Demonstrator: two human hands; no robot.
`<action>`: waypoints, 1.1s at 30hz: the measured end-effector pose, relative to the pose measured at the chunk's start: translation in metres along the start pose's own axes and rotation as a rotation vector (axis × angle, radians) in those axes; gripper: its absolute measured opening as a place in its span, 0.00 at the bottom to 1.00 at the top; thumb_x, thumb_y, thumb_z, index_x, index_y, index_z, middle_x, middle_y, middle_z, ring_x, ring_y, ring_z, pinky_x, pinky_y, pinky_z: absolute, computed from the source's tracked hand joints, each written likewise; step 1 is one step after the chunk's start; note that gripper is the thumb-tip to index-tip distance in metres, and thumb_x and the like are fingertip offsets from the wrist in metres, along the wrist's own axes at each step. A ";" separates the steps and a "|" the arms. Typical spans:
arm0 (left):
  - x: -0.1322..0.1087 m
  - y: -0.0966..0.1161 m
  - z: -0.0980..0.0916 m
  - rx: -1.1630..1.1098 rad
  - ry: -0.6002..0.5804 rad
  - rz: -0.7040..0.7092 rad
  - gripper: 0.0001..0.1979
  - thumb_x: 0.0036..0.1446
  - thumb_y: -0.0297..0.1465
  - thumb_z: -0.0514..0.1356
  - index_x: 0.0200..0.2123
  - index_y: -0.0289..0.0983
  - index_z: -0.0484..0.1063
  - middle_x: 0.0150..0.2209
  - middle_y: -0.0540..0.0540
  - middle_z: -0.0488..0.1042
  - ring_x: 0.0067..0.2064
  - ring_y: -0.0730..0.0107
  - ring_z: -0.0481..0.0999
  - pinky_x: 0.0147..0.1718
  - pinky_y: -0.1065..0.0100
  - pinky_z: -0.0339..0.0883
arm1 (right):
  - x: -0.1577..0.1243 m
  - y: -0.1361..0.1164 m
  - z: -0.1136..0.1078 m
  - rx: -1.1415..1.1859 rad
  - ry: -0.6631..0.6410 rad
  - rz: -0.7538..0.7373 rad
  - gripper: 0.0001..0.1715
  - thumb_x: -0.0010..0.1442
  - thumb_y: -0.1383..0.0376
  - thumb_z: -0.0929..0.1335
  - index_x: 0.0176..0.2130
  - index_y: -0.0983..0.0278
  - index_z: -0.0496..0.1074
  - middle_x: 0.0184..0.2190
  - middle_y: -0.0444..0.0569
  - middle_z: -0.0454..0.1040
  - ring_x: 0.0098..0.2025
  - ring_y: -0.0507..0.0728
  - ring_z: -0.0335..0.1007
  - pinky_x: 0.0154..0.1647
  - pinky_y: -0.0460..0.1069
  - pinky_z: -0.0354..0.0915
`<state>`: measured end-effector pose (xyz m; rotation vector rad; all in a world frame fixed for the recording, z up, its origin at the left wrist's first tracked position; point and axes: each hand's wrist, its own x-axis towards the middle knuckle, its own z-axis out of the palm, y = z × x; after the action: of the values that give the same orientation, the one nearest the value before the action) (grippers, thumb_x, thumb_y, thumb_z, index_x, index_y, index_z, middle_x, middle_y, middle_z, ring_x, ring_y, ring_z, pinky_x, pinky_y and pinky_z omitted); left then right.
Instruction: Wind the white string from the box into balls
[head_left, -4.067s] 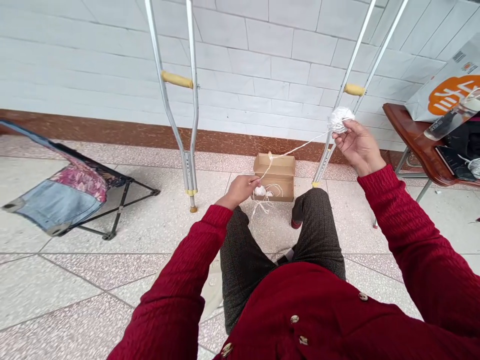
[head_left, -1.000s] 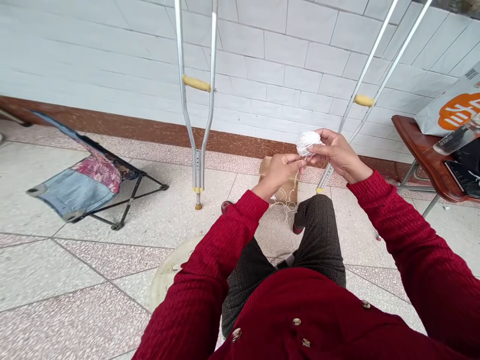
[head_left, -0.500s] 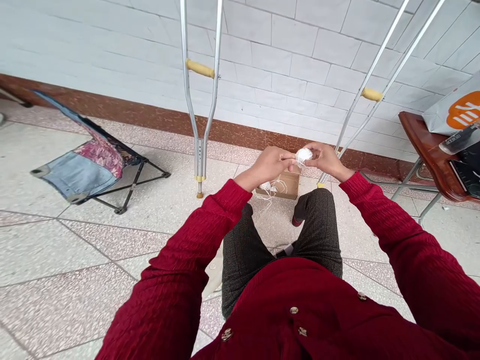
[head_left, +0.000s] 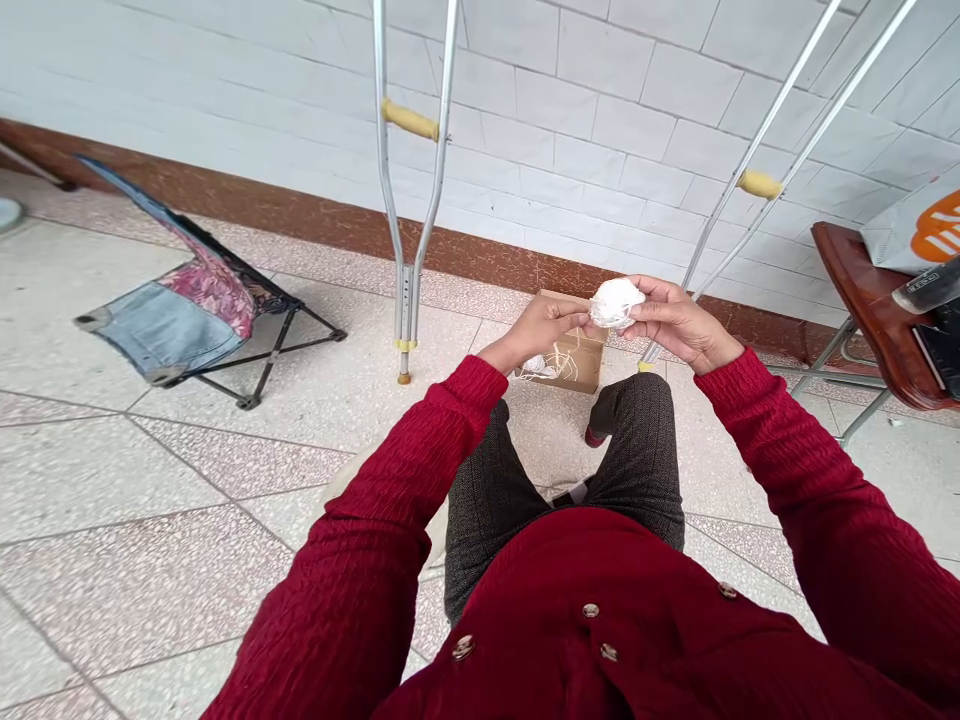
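While the right hand [head_left: 679, 325] wraps its grip round a white ball [head_left: 615, 302] of string, the left hand [head_left: 551, 328] pinches the ball's side, its grip closed tight. The ball is up in the air between both hands, above a brown box [head_left: 581, 358] on the floor [head_left: 150, 480]. Loose string [head_left: 544, 367] lies in the box.

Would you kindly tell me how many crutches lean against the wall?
2: the left crutch stands upright left of the cardboard box; the right crutch slants beside the wooden seat.
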<state>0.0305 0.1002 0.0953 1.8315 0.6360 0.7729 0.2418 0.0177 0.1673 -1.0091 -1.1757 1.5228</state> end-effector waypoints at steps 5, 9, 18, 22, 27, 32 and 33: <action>-0.013 0.001 0.010 -0.079 -0.045 -0.015 0.15 0.64 0.37 0.60 0.32 0.34 0.81 0.34 0.44 0.82 0.36 0.69 0.78 0.43 0.66 0.69 | 0.004 0.003 0.004 0.037 0.017 -0.034 0.33 0.46 0.69 0.80 0.52 0.59 0.74 0.49 0.46 0.76 0.41 0.52 0.77 0.39 0.46 0.79; -0.022 0.005 0.010 -0.127 -0.064 -0.001 0.15 0.64 0.38 0.59 0.32 0.35 0.80 0.33 0.44 0.82 0.40 0.66 0.79 0.47 0.64 0.69 | 0.008 0.006 0.001 0.099 0.051 -0.042 0.27 0.50 0.67 0.79 0.50 0.61 0.75 0.48 0.48 0.77 0.43 0.53 0.77 0.44 0.47 0.79; -0.030 -0.033 0.009 0.049 -0.127 -0.074 0.15 0.62 0.38 0.59 0.30 0.36 0.80 0.34 0.45 0.82 0.40 0.63 0.79 0.47 0.61 0.70 | 0.011 -0.018 -0.006 0.037 0.211 -0.166 0.24 0.51 0.63 0.79 0.47 0.61 0.75 0.46 0.48 0.78 0.43 0.53 0.77 0.43 0.47 0.79; -0.010 -0.043 0.002 0.199 0.134 -0.080 0.11 0.58 0.31 0.62 0.43 0.37 0.80 0.45 0.42 0.82 0.49 0.58 0.78 0.54 0.56 0.68 | 0.008 -0.013 0.010 -0.023 0.140 -0.092 0.26 0.50 0.61 0.79 0.48 0.61 0.75 0.41 0.46 0.79 0.35 0.51 0.78 0.35 0.45 0.77; -0.004 -0.001 0.011 -0.193 0.179 0.045 0.18 0.61 0.34 0.60 0.54 0.36 0.74 0.47 0.42 0.81 0.47 0.62 0.79 0.51 0.60 0.70 | 0.013 -0.008 0.022 -0.071 0.153 -0.104 0.30 0.46 0.61 0.81 0.48 0.61 0.75 0.40 0.45 0.79 0.32 0.50 0.78 0.29 0.43 0.73; -0.016 0.017 0.029 -0.255 0.203 -0.014 0.16 0.59 0.41 0.63 0.25 0.36 0.77 0.29 0.46 0.79 0.38 0.65 0.78 0.45 0.64 0.69 | 0.018 -0.011 0.021 -0.109 0.229 -0.163 0.32 0.44 0.59 0.82 0.47 0.60 0.75 0.38 0.45 0.78 0.31 0.50 0.77 0.29 0.43 0.73; -0.018 0.014 0.031 -0.251 0.212 -0.030 0.18 0.59 0.42 0.63 0.22 0.36 0.75 0.28 0.47 0.78 0.38 0.65 0.78 0.45 0.64 0.69 | 0.018 -0.012 0.020 -0.107 0.244 -0.174 0.32 0.43 0.59 0.82 0.47 0.60 0.75 0.38 0.44 0.78 0.30 0.49 0.76 0.28 0.43 0.72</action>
<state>0.0426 0.0637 0.0955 1.5215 0.6673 0.9894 0.2205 0.0325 0.1821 -1.0991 -1.1483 1.1753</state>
